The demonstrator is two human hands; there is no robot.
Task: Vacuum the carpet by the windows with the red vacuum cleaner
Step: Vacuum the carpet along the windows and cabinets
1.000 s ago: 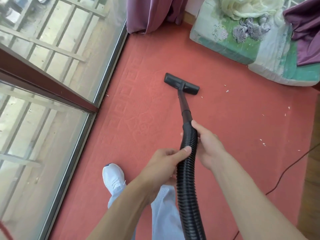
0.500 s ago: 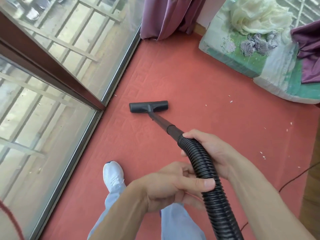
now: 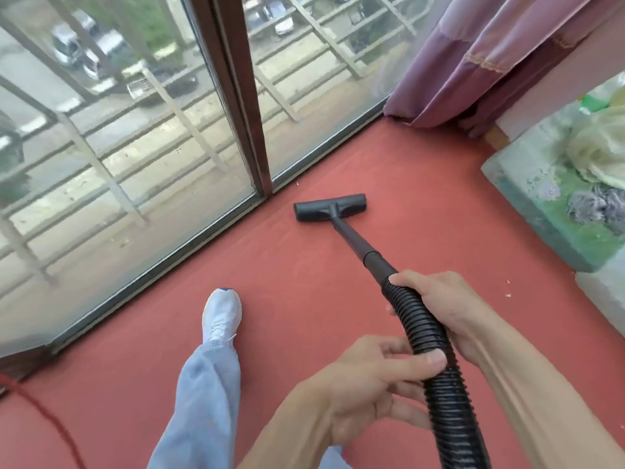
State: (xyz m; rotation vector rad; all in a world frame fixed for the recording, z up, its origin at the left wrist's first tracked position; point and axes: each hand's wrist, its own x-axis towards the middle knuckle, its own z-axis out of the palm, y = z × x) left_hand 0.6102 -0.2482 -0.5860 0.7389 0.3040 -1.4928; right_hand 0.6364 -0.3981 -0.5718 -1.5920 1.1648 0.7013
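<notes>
Close to the bottom edge of the window (image 3: 135,170), on the red carpet (image 3: 304,299): black nozzle (image 3: 329,207), lying flat, near the glass but not touching it, joined by a straight smooth tube (image 3: 351,238) to a ribbed hose (image 3: 427,333). Red body of the machine not in view. Both clamped on that hose: right hand (image 3: 439,302) wrapped around its top, at the start of the ribs; left hand (image 3: 362,390) lower down, thumb laid across and fingers curled below. Possible troubles from here, only as a judgement: knocking the hard nozzle against the glass or the dark frame (image 3: 236,106) with a too long push; catching the hem of the purple curtain (image 3: 490,69) in the suction on the way to the corner; stepping with the white shoe (image 3: 221,316) on the thin red cord (image 3: 40,411) at the left and pulling it; twisting the soft hose into a kink, with loss of suction. Also easy to miss: small pale crumbs (image 3: 507,294) at the right, beside the bedding (image 3: 548,211). Carpet short and dense, with faint brushed stripes; hose springy and grooved; tube rigid and matte; curtain thin, folded, hanging down to the floor; bedding soft and lumpy, with a faded flower print.
</notes>
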